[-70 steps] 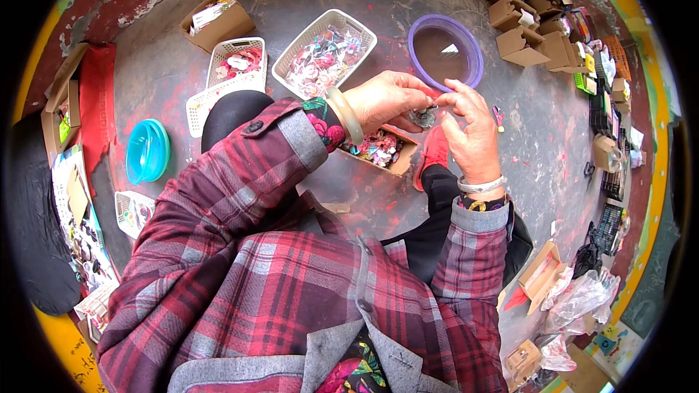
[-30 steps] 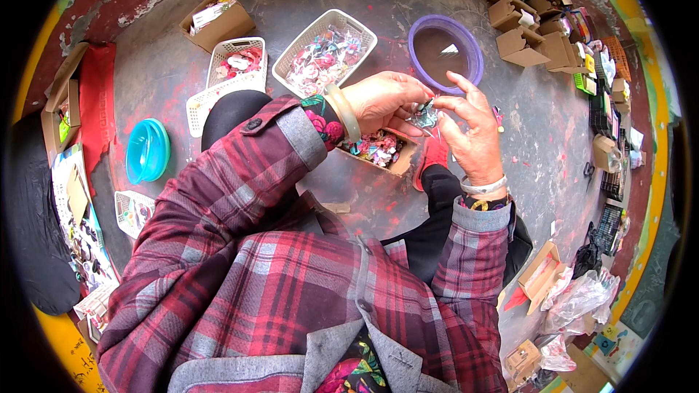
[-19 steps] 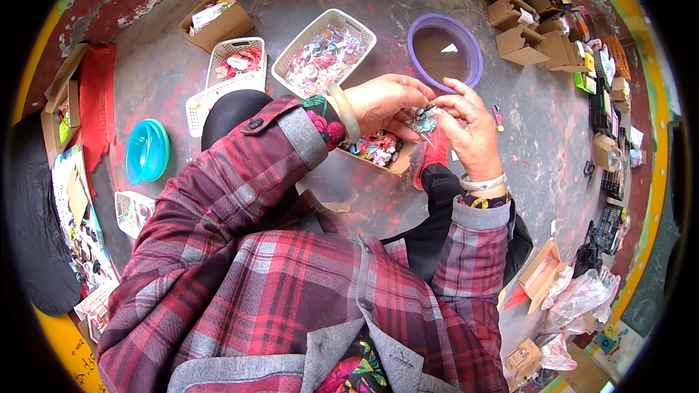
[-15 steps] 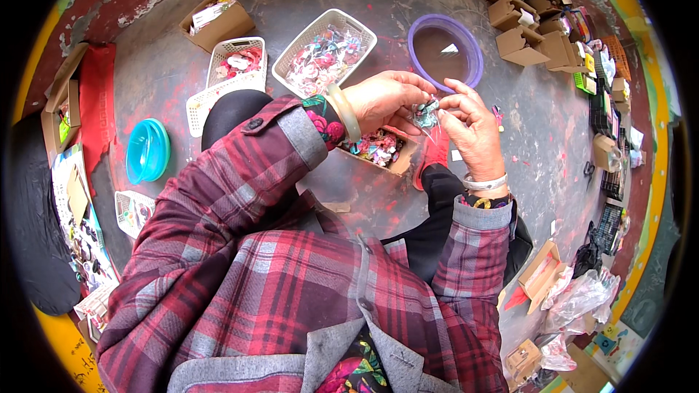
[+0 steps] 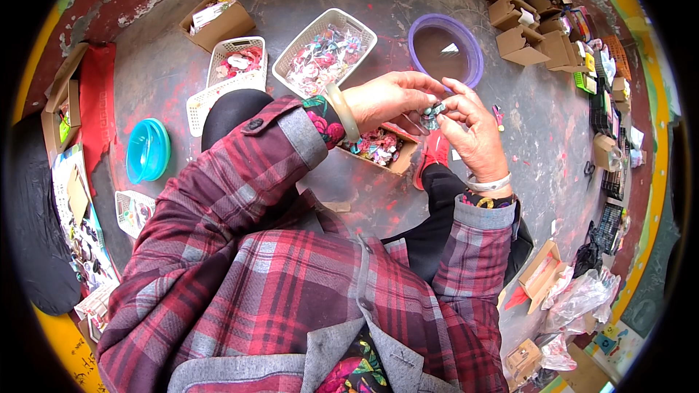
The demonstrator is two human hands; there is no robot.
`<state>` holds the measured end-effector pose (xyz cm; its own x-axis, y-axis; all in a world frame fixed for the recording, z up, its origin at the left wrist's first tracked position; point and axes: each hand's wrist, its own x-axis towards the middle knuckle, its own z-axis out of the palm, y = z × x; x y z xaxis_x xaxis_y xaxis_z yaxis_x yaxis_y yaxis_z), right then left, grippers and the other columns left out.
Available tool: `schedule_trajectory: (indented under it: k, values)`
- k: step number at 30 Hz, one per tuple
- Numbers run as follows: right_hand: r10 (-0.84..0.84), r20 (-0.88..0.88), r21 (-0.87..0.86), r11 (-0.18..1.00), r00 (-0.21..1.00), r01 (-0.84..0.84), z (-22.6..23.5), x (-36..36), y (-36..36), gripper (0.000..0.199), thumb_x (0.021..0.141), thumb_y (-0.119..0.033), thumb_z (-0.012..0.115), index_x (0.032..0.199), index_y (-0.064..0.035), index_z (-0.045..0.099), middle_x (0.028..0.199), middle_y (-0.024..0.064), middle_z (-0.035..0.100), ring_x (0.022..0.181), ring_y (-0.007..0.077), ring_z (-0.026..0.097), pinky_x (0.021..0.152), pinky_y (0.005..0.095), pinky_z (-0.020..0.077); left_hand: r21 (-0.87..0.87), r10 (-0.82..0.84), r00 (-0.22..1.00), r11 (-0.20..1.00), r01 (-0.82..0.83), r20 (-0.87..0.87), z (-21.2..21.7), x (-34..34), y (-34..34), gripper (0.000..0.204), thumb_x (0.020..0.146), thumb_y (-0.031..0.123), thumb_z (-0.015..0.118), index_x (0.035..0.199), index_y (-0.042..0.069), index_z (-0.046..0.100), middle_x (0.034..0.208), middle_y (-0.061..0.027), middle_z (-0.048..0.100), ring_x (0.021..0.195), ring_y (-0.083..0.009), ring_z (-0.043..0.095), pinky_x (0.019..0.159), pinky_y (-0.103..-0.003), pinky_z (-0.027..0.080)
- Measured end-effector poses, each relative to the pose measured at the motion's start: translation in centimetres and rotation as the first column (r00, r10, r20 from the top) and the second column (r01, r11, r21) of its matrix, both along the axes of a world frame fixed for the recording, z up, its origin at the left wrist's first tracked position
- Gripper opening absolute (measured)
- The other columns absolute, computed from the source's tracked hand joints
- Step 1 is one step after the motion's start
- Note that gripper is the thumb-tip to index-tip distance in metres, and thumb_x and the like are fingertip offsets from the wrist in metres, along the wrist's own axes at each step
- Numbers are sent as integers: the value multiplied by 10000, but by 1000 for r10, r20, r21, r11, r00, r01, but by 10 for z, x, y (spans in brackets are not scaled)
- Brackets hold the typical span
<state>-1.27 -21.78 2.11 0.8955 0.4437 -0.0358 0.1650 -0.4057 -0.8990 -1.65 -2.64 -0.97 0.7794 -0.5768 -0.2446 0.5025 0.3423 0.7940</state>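
Observation:
Between my two hands is a small teal patterned piece (image 5: 432, 113), bow-like in shape; its exact kind is too small to make out. My left hand (image 5: 392, 102), with a pale bangle at the wrist, pinches it from the left. From the right my right hand (image 5: 472, 127), wearing a silver bracelet, grips its other side between thumb and fingers. Below them a cardboard box (image 5: 401, 164) holds many small pink, red and dark pieces, partly hidden by my left hand. Just beyond stands a white plastic basket (image 5: 281, 73) with small pieces in clear wrapping.
A purple-rimmed basin (image 5: 477, 65) sits past my right hand. To the left are a smaller white basket (image 5: 212, 76) with red pieces, a cardboard box (image 5: 231, 25) and teal bowls (image 5: 148, 151). Boxes and crates (image 5: 606, 120) line the right wall, with plastic bags (image 5: 582, 302) nearer.
The teal piece has turned and moved slightly to the right between my fingers. My right hand has tilted a little, and its wrist has shifted right. The clear film-like bit below the piece no longer shows.

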Motion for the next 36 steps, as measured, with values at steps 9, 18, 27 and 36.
schedule_trajectory:
  k: [9, 18, 27, 36]
  values:
    - [21, -160, 178, 984, 987, 8, 4, -1, -3, 114, 724, -42, 635, 830, -2, 640, 1225, 150, 471, 970, 140, 538, 781, 270, 460, 53, 105, 994, 993, -106, 15, -3, 0, -1, 269, 861, 198, 584, 1048, 13, 526, 862, -18, 558, 698, -82, 568, 615, -225, 507]
    - [-47, -184, 130, 989, 982, 72, 3, -3, 2, 100, 727, -36, 643, 812, 17, 642, 1209, 142, 483, 929, 136, 558, 760, 257, 462, 74, 163, 987, 984, -164, 10, 2, -1, -2, 259, 844, 198, 608, 1014, 12, 545, 845, -23, 563, 737, -95, 558, 635, -245, 507]
    - [-84, -169, 149, 983, 982, 110, -3, 0, 0, 97, 728, -27, 641, 805, 31, 630, 1198, 114, 488, 872, 124, 571, 725, 246, 469, 174, 195, 970, 960, -219, 147, 1, 1, -2, 265, 839, 193, 617, 1009, -1, 556, 883, -45, 591, 737, -103, 569, 673, -240, 491]
    - [-49, -239, 232, 967, 970, 106, -2, -2, 1, 114, 690, -30, 681, 788, 7, 635, 1223, 105, 477, 885, 125, 566, 749, 253, 462, 294, 180, 941, 918, -265, 286, 0, -1, -7, 235, 841, 162, 611, 993, -13, 572, 866, -43, 607, 735, -96, 574, 657, -244, 494]
